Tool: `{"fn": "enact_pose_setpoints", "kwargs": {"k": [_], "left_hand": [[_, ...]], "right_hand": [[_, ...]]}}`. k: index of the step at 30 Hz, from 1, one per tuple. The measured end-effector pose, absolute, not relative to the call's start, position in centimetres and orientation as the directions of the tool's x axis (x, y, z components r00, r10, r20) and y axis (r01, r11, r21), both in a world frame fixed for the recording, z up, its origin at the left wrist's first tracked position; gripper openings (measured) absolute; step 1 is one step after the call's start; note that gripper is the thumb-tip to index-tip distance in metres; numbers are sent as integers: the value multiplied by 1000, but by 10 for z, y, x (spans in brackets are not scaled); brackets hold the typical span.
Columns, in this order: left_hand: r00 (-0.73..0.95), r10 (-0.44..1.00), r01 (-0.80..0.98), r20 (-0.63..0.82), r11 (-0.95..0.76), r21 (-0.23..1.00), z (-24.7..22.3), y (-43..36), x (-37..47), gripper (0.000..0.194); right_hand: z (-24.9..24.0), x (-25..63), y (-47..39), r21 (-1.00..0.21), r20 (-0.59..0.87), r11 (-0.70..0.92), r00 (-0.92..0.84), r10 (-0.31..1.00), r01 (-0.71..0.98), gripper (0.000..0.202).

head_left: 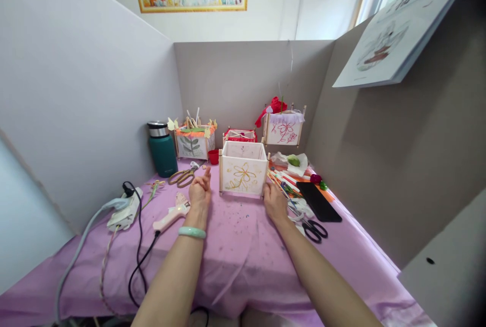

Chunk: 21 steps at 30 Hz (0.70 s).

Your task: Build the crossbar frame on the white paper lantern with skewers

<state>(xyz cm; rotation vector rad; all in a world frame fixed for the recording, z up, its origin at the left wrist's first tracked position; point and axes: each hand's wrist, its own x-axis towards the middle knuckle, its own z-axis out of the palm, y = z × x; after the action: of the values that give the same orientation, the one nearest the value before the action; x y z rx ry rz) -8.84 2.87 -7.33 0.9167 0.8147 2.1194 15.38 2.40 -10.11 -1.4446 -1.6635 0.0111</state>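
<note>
A white square box with wooden corner sticks and a yellow flower drawn on its front stands in the middle of the table. My right hand is at its lower right corner, fingers closed on the corner stick. To the left of the box, apart from it, my left hand is raised off the cloth with fingers partly spread and nothing in them. A pink glue gun lies beside my left wrist. Gold-handled scissors rest just behind that hand.
Behind stand a green bottle, a decorated box with sticks, a red cup, a red-trimmed box and a flower box. At right lie a black phone, black scissors and pens; at left, a power strip with cables.
</note>
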Motion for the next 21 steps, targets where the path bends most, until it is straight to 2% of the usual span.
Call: {"fn": "enact_pose_setpoints", "kwargs": {"k": [4, 10, 21], "left_hand": [[-535, 756, -375, 377, -613, 696, -71, 27, -87, 21], [-533, 766, -449, 359, -616, 648, -71, 26, -89, 37], [-461, 836, -641, 297, -546, 540, -66, 20, -88, 38]], "right_hand": [[-100, 154, 24, -540, 598, 310, 97, 796, 783, 38], [-99, 154, 23, -544, 595, 323, 85, 799, 774, 38], [-97, 154, 22, -629, 581, 343, 129, 803, 698, 36]]}}
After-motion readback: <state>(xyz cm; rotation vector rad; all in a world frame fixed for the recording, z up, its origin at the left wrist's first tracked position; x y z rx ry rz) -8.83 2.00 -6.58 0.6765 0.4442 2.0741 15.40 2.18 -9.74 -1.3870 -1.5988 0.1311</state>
